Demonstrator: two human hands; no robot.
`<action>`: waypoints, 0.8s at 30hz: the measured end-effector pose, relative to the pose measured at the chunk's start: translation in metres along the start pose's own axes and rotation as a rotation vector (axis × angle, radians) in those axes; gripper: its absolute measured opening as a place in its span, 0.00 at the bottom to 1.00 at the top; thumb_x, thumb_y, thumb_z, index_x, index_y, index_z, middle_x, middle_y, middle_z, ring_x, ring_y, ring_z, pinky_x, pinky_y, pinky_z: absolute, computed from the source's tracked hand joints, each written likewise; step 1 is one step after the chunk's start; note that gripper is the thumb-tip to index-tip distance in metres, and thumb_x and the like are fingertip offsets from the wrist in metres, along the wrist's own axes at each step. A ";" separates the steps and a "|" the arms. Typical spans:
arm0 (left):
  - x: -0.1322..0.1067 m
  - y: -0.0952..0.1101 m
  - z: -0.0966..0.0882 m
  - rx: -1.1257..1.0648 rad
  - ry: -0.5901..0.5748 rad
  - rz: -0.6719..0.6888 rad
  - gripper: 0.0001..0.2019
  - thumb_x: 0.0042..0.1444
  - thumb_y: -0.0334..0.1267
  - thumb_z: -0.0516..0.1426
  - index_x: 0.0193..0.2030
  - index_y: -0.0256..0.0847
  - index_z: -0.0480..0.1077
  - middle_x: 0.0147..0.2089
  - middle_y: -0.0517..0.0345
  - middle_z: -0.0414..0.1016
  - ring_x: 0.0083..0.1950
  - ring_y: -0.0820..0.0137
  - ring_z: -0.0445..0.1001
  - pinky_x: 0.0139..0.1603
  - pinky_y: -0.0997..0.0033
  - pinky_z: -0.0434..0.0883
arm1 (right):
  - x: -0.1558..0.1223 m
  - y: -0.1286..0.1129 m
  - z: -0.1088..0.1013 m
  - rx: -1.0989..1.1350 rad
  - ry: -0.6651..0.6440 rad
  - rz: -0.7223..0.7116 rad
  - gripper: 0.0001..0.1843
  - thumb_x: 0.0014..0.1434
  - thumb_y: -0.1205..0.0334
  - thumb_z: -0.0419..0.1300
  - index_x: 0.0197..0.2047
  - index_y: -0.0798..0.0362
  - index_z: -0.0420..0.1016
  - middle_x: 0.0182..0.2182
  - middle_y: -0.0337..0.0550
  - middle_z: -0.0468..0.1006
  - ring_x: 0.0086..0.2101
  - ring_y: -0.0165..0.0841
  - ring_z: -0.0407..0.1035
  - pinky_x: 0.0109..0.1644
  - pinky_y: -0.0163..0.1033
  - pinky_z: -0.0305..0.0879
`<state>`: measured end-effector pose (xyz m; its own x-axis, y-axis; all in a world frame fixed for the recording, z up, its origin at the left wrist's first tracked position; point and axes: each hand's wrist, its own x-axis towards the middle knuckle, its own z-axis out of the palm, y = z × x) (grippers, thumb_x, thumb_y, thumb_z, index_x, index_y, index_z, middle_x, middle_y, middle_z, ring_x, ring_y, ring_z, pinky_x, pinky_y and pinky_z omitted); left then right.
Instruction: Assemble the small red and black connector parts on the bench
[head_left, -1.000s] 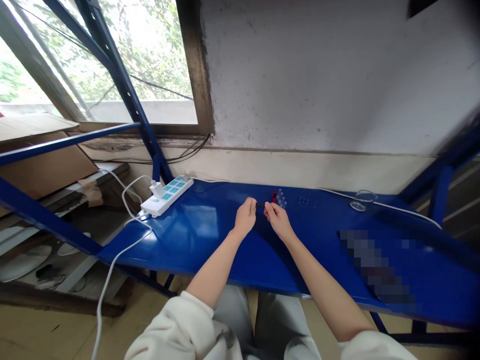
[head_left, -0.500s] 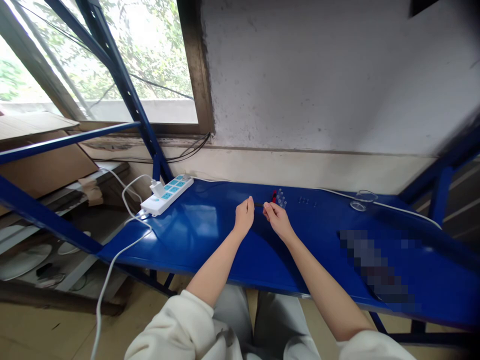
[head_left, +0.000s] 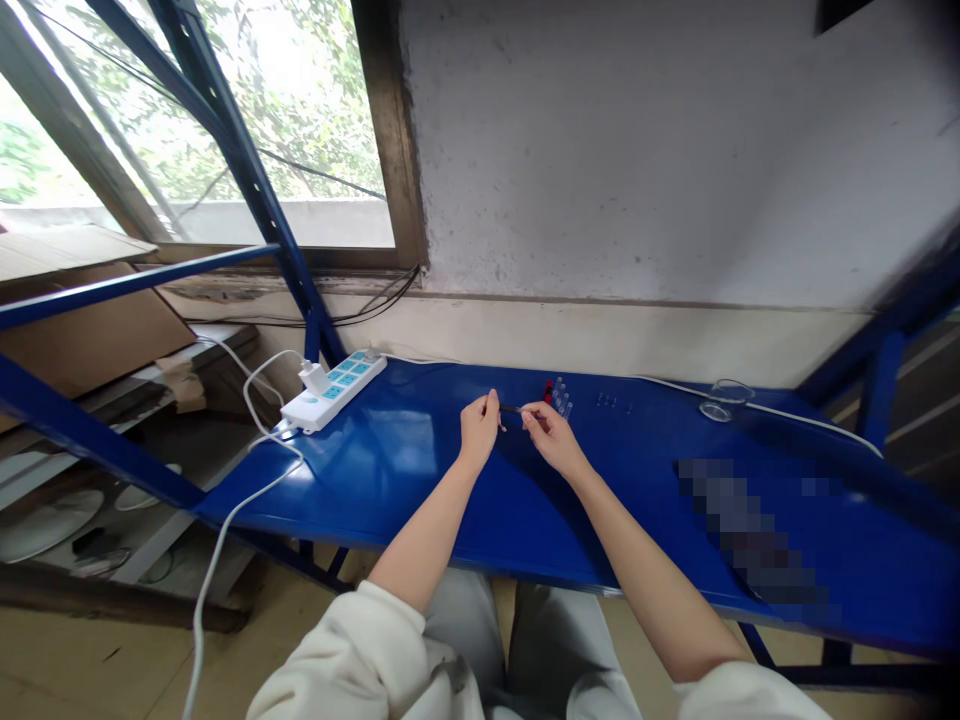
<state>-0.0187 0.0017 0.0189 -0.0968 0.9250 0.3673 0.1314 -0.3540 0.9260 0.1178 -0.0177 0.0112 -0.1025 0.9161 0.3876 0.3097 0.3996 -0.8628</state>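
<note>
Over the blue table point(head_left: 405, 500), a thin dark rod point(head_left: 511, 408) spans the gap between my two hands; its kind is too small to make out. My left hand point(head_left: 478, 428) is closed on the rod's left end, thumb up. The right end is pinched in the fingertips of my right hand point(head_left: 553, 434). Just beyond the right hand stand several small clear tubes point(head_left: 561, 396), with a red piece point(head_left: 548, 390) beside them. Farther right lie several tiny clear parts point(head_left: 607, 401).
A white power strip point(head_left: 336, 392) with a plug and cable lies at the table's left. Toward the back right sits a round clear dish point(head_left: 715, 410) with a ring-like piece against it. A blurred-out dark object point(head_left: 750, 540) lies at the right. Blue frame posts point(head_left: 247, 170) rise at the left.
Both hands have shifted slightly left with the rod, the left hand a bit more. More of the dark rod shows between them. The things on the table have stayed put.
</note>
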 end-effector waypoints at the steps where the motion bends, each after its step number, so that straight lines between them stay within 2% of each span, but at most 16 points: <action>1: 0.000 0.001 -0.001 0.009 0.003 0.008 0.24 0.56 0.52 0.45 0.17 0.38 0.58 0.13 0.65 0.58 0.18 0.77 0.65 0.23 0.77 0.62 | 0.000 0.001 0.000 0.010 -0.001 0.008 0.17 0.56 0.47 0.49 0.38 0.52 0.66 0.25 0.37 0.68 0.21 0.26 0.60 0.25 0.32 0.57; 6: -0.001 0.003 -0.001 0.031 -0.006 0.020 0.23 0.56 0.51 0.46 0.17 0.38 0.59 0.14 0.65 0.59 0.18 0.77 0.66 0.22 0.78 0.62 | 0.000 0.003 0.001 -0.005 0.017 0.021 0.16 0.55 0.48 0.50 0.38 0.52 0.68 0.24 0.38 0.70 0.22 0.27 0.62 0.25 0.33 0.58; 15: -0.001 0.003 -0.001 0.021 -0.004 0.018 0.22 0.55 0.52 0.47 0.19 0.37 0.62 0.17 0.63 0.62 0.18 0.78 0.65 0.20 0.79 0.62 | 0.002 0.001 -0.001 -0.118 0.039 -0.072 0.11 0.53 0.54 0.54 0.35 0.52 0.69 0.31 0.40 0.71 0.22 0.26 0.60 0.28 0.34 0.60; 18: -0.001 0.002 0.001 -0.001 -0.087 0.027 0.20 0.55 0.52 0.48 0.29 0.36 0.69 0.21 0.62 0.66 0.18 0.79 0.65 0.20 0.79 0.63 | 0.002 0.002 -0.003 -0.164 0.072 -0.120 0.09 0.53 0.56 0.54 0.33 0.52 0.69 0.31 0.41 0.69 0.24 0.27 0.61 0.29 0.34 0.60; 20: -0.002 0.001 0.003 -0.003 -0.162 0.043 0.19 0.54 0.51 0.50 0.38 0.37 0.71 0.24 0.60 0.69 0.18 0.79 0.64 0.19 0.79 0.63 | 0.003 0.003 -0.004 -0.192 0.100 -0.134 0.09 0.52 0.56 0.54 0.32 0.53 0.69 0.31 0.41 0.68 0.25 0.27 0.61 0.29 0.34 0.60; 22: -0.003 -0.001 0.005 -0.003 -0.209 0.062 0.18 0.52 0.50 0.52 0.41 0.37 0.71 0.27 0.59 0.71 0.18 0.80 0.64 0.19 0.78 0.63 | 0.003 0.003 -0.006 -0.216 0.112 -0.113 0.09 0.52 0.56 0.55 0.32 0.53 0.68 0.28 0.40 0.67 0.24 0.27 0.60 0.29 0.34 0.59; 24: -0.002 -0.003 0.006 -0.026 -0.191 0.064 0.18 0.51 0.49 0.54 0.40 0.37 0.71 0.28 0.58 0.71 0.18 0.80 0.63 0.19 0.78 0.63 | 0.003 0.003 -0.008 -0.210 0.069 -0.052 0.10 0.51 0.55 0.55 0.32 0.52 0.68 0.24 0.37 0.66 0.23 0.27 0.59 0.28 0.34 0.58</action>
<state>-0.0125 0.0020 0.0153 0.1000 0.9090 0.4047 0.1051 -0.4141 0.9041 0.1263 -0.0141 0.0128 -0.0608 0.8875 0.4569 0.4966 0.4240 -0.7574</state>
